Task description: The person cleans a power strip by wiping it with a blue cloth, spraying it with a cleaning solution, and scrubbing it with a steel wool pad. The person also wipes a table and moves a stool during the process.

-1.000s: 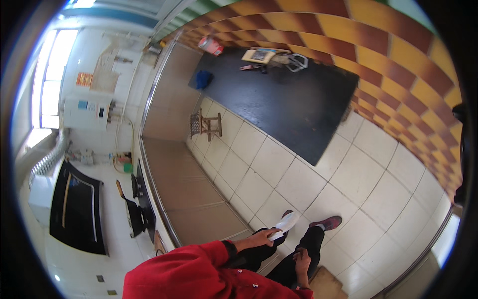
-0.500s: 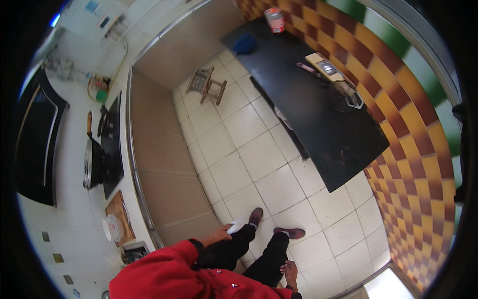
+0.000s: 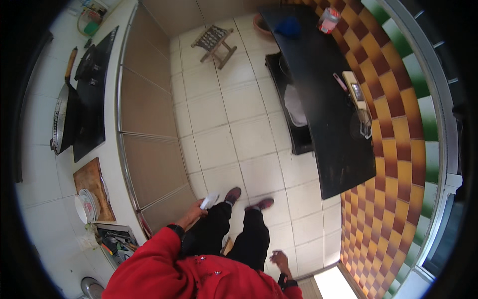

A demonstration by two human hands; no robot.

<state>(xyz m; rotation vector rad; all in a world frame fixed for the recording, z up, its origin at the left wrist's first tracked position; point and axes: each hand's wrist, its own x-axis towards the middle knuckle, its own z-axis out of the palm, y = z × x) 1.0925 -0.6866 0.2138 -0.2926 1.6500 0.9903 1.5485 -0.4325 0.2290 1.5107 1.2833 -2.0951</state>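
My left hand (image 3: 198, 209) is closed around a small flat white object (image 3: 209, 201), held low beside my left leg near the cabinet fronts. What kind of object it is does not show clearly. On the other side, my right hand (image 3: 280, 260) hangs by my right leg above the floor tiles. Its fingers are loosely bent and apart, and I see nothing in them. Both my shoes (image 3: 232, 195) stand on the pale tiled floor (image 3: 259, 172).
On the left counter are a wok (image 3: 63, 117) at a black stove (image 3: 94, 94), a wooden board (image 3: 102, 199) and stacked bowls (image 3: 87, 206). A folding stool (image 3: 214, 42) stands ahead. The black table (image 3: 323, 124) on the right carries a blue cloth (image 3: 289, 27), a can (image 3: 329, 21) and a wooden grater (image 3: 352, 88).
My view has shifted, so the stool and stove sit higher in the picture. My feet have come closer together. The left hand still holds the white object.
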